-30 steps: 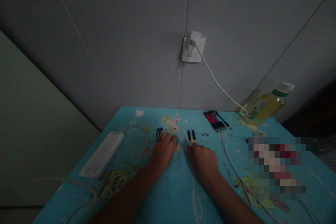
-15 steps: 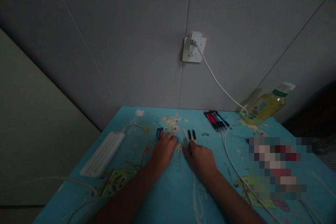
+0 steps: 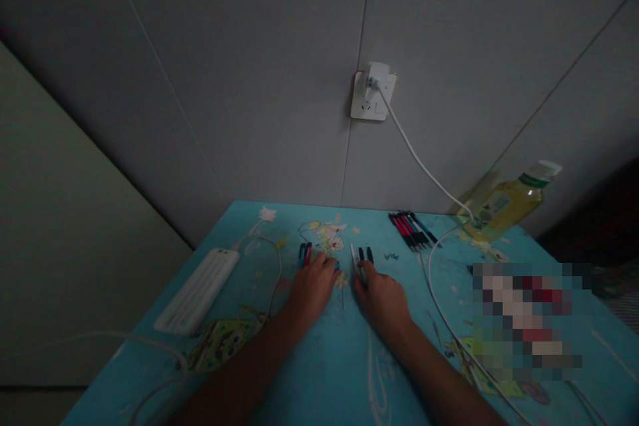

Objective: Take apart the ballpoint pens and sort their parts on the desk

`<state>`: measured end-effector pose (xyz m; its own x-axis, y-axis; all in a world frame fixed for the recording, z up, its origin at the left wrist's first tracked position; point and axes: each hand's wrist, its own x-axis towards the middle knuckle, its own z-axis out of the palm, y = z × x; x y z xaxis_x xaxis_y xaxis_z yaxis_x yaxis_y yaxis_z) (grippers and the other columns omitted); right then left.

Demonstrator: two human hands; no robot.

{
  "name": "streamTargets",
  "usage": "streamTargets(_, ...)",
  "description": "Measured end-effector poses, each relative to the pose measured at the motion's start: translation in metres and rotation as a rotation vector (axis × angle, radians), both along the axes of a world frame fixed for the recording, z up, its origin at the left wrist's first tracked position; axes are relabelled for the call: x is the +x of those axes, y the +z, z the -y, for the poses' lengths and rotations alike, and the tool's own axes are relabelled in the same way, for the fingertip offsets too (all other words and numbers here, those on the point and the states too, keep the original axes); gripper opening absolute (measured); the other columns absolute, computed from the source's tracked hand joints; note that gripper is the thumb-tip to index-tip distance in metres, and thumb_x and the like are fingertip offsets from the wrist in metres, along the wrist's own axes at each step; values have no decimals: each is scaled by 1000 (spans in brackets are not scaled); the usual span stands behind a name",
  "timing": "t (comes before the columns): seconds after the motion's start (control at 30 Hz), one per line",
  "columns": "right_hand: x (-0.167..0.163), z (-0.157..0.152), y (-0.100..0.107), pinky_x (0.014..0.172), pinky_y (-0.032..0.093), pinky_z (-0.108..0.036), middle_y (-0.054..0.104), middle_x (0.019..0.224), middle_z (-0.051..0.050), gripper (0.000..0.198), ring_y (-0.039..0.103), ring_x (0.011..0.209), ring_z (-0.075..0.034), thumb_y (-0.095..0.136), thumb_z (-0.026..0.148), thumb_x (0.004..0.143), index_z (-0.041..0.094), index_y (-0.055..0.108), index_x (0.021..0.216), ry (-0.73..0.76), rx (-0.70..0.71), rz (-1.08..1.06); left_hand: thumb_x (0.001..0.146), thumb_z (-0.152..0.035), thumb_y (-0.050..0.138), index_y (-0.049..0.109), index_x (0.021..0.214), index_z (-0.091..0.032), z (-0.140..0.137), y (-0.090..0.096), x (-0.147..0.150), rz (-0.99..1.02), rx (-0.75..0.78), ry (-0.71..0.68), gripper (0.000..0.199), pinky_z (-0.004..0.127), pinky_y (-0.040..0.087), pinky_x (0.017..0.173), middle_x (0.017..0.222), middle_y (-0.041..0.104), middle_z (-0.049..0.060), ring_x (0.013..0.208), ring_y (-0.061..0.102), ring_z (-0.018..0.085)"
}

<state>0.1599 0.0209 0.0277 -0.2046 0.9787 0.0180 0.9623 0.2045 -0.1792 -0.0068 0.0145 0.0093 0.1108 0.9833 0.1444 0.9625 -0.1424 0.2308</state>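
My left hand [image 3: 314, 283] rests on the table with its fingers bent and closed, beside a red pen piece [image 3: 307, 251] and a dark blue pen piece [image 3: 302, 252]. A small blue bit [image 3: 337, 265] shows at its fingertips; what lies under the fingers is hidden. My right hand [image 3: 383, 294] has thumb and fingers drawn together at the lower ends of thin whitish sticks [image 3: 353, 255], which look like pen refills. Just right of these, two black pen pieces [image 3: 365, 254] lie side by side, their lower ends partly covered by the hand.
A row of pens [image 3: 412, 229] and small dark parts [image 3: 391, 256] lie to the right. A yellow drink bottle [image 3: 509, 206] leans near the wall. A white cable [image 3: 434, 289] crosses the right side; a white power strip [image 3: 197, 293] lies left. A blurred patch [image 3: 524, 319] hides something.
The thin sticks stood apart, one leaning left; now they lie together near the black pen pieces. My right hand has shifted slightly right. My left hand stays nearly in place.
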Motion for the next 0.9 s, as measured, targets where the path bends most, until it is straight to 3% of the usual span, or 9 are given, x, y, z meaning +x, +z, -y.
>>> streamTargets(0.2, 9, 0, 5, 66, 44, -29, 75, 88, -8, 35, 72, 76, -24, 39, 40, 99, 26, 56, 126, -9, 23, -4, 99, -34, 43, 61, 116, -24, 0, 2, -2, 17, 0, -17, 27, 31, 51, 79, 112, 60, 6, 97, 61, 20)
streamTargets(0.4, 27, -2, 13, 66, 43, -27, 75, 86, -7, 30, 71, 78, -23, 42, 39, 97, 27, 67, 110, -36, -7, -11, 98, -34, 46, 61, 119, -26, -3, 2, -2, 26, -48, -12, 27, 30, 51, 80, 114, 59, 6, 98, 61, 20)
streamTargets(0.53, 26, -2, 10, 65, 42, -28, 74, 84, -7, 30, 71, 76, -23, 42, 39, 96, 26, 69, 101, -46, -42, 15, 98, -34, 46, 61, 118, -26, -3, 1, -2, 30, -39, -20, 27, 30, 51, 81, 114, 59, 6, 98, 61, 20)
streamTargets(0.9, 20, -3, 3, 62, 40, -27, 74, 84, -8, 28, 70, 75, -22, 42, 38, 96, 23, 65, 103, -45, -39, 3, 98, -31, 47, 60, 122, -26, -2, 2, -2, 37, -28, -48, 28, 30, 51, 83, 116, 59, 6, 98, 61, 19)
